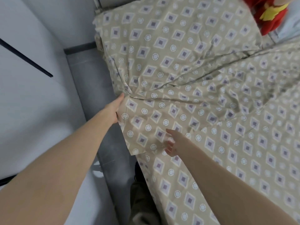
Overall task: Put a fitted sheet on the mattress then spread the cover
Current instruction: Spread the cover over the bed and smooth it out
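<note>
A beige sheet (186,65) printed with purple diamonds and white circles covers the mattress, which fills the right of the view. A loose flap of the same cloth (142,125) lies folded over the bed's left edge, with creases fanning right from a gathered point. My left hand (116,108) grips that gathered edge at the side of the bed, its fingers hidden under the cloth. My right hand (172,143) hovers over or rests on the flap with fingers relaxed and spread.
A grey floor strip (90,82) runs between the bed and a pale wall or cabinet (29,88) on the left. A red and yellow cloth item (269,15) lies at the bed's far right corner beside something pale blue (290,26).
</note>
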Available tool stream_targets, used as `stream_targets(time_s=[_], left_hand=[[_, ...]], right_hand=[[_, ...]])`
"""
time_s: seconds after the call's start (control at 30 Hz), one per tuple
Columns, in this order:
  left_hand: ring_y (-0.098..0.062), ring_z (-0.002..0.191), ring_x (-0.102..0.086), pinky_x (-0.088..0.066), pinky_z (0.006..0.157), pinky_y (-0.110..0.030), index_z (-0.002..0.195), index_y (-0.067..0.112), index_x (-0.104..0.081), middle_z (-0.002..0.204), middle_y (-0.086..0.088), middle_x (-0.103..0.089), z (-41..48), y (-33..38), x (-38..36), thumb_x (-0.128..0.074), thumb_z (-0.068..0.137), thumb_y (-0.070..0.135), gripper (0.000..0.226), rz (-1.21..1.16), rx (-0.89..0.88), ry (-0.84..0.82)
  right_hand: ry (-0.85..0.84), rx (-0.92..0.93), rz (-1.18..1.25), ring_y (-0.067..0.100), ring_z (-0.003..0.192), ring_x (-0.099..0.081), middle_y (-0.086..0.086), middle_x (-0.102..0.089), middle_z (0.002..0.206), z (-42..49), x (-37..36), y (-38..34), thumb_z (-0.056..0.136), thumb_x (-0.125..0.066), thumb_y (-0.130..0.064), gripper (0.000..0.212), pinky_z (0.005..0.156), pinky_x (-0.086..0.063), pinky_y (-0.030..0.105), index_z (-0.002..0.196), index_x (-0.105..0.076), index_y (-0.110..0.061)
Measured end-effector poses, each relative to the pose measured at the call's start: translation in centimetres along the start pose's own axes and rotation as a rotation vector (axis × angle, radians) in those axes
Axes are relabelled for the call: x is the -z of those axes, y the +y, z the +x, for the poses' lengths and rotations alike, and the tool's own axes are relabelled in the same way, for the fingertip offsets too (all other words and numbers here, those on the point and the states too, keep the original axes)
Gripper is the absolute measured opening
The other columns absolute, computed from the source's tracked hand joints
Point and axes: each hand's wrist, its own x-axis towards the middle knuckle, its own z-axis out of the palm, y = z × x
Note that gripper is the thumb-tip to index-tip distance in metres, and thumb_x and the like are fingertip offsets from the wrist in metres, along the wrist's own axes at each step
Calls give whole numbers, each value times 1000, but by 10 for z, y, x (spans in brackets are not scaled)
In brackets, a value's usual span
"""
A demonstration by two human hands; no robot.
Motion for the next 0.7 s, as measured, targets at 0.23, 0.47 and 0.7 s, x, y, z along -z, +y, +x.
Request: stream_targets(time_s=[0.23,0.47,0.7], left_hand=[[-14,74,-61,-50,73,-28,95,15,-58,88,5,-58,-29,11,10,-50,98,35,22,-99,-48,134],[-14,76,-63,-50,71,-34,119,12,-60,99,1,-66,-5,1,51,-56,94,40,38,-230,-146,189],[-11,87,-61,-45,89,-32,131,19,-51,117,5,-62,27,-8,50,-54,95,36,40,-52,-46,201]], right_hand=[[-63,212,130,16,65,-54,6,-55,76,-4,-23,21,96,-55,-15,10,64,-46,25,99,-52,-6],[69,299,72,17,48,-54,10,-51,68,-8,-36,70,97,-47,-2,19,52,-50,33,79,-44,-7],[-24,119,42,17,53,-57,8,-56,62,15,-36,74,89,-65,-7,14,59,-54,29,84,-52,-5]])
